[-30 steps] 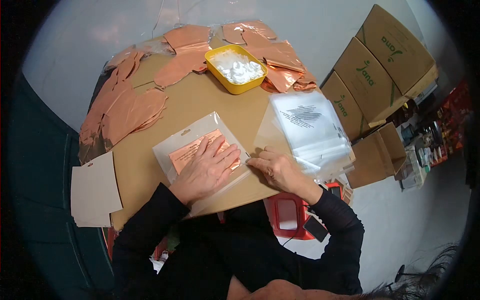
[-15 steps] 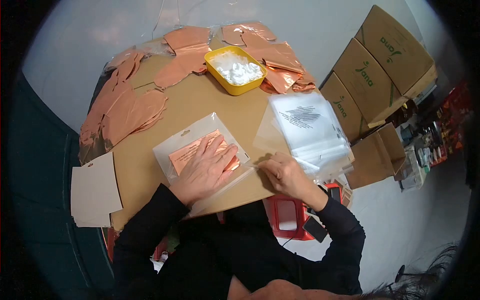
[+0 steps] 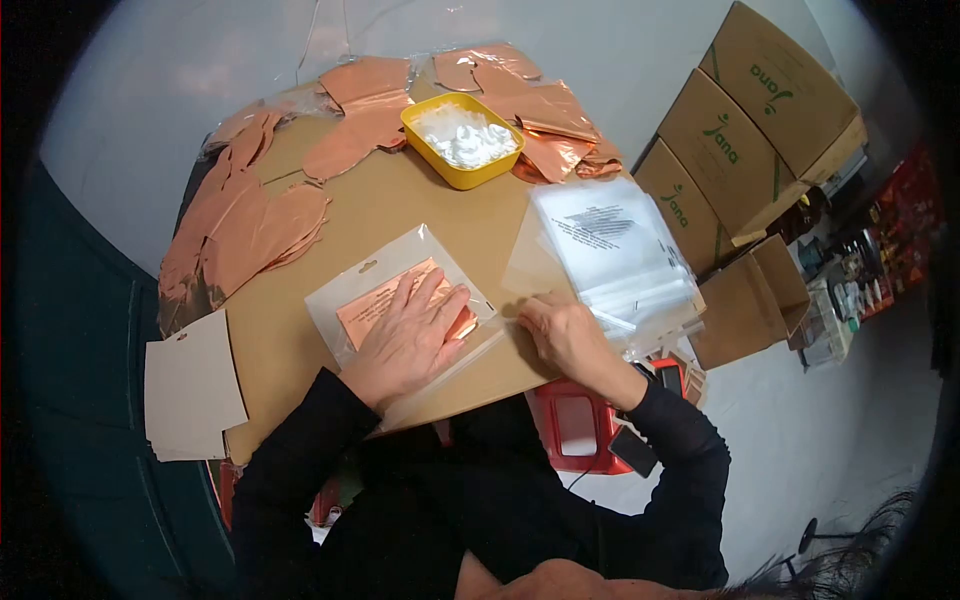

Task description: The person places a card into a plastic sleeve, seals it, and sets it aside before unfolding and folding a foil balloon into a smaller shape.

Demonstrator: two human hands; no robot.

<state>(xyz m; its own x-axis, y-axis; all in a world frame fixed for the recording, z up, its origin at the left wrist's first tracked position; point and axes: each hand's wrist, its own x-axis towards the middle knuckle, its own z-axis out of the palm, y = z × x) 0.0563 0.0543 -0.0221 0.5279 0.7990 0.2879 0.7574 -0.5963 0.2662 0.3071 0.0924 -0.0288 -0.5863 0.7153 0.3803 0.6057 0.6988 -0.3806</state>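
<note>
My left hand [image 3: 410, 330] lies flat with fingers spread on a clear plastic bag [image 3: 415, 247]. Inside the bag are a pale card with a hang hole and a copper-coloured sheet [image 3: 365, 318] with printed text, partly covered by my fingers. A clear flap of the bag stretches along its lower right side, past my hand. Just off the bag's right corner, my right hand [image 3: 565, 340] is closed with its fingertips pinched together low over the table. Whatever it pinches is hidden or too thin to make out.
Copper-coloured foil cutouts [image 3: 265, 225] line the table's left and back edges. A yellow tub [image 3: 465, 178] holds white stuff. Printed clear bags [image 3: 600, 240] are stacked at right, pale cards [image 3: 190, 385] at left. Cartons [image 3: 735, 140] and a red stool [image 3: 545, 425] stand beside the table.
My right hand has shifted slightly up, and the thin strip seen between its fingers and the bag no longer shows clearly. My left hand stays on the bag. The whole view has shifted slightly.
</note>
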